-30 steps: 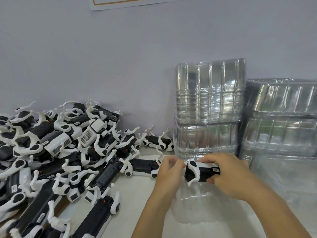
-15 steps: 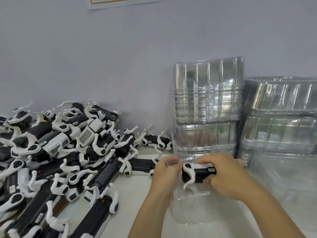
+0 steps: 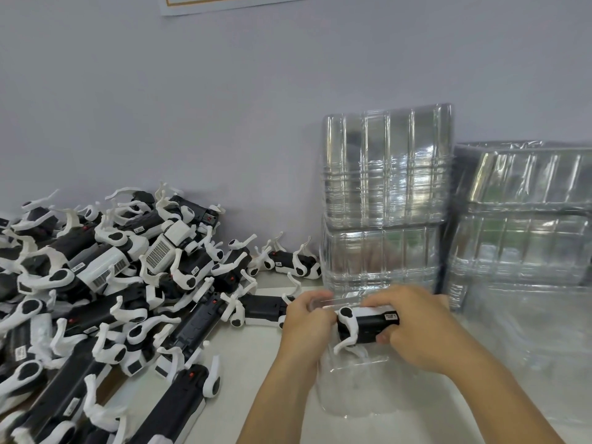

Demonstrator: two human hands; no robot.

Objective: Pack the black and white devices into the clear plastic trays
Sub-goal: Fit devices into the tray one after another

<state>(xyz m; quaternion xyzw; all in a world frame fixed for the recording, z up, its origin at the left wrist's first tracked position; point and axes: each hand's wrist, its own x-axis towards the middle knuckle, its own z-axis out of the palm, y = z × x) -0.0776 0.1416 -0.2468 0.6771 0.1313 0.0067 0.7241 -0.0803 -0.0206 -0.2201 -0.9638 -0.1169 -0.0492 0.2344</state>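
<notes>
— Head view first. Where is the device?

— Black and white device (image 3: 365, 325), at about 5 o'clock from the frame centre, held just above the clear tray (image 3: 352, 392) on the white table (image 3: 256, 357). Lying sideways, white legs pointing down toward the tray.

— And the hands?

— Right hand (image 3: 416, 328) curled around the right end of the device, thumb under, fingers over the top. Left hand (image 3: 307, 325) at 9 o'clock of the device, fingers bent, pinching the thin upper edge of the tray; touching the device or not, cannot tell.

— Around them?

— Big pile of devices (image 3: 105, 283) at 9 o'clock, some on top of each other. Stacked trays (image 3: 384, 193) at 12 o'clock of the hands, against the wall. Second stack of trays (image 3: 525, 219) at 2 o'clock, just beside the first.
</notes>
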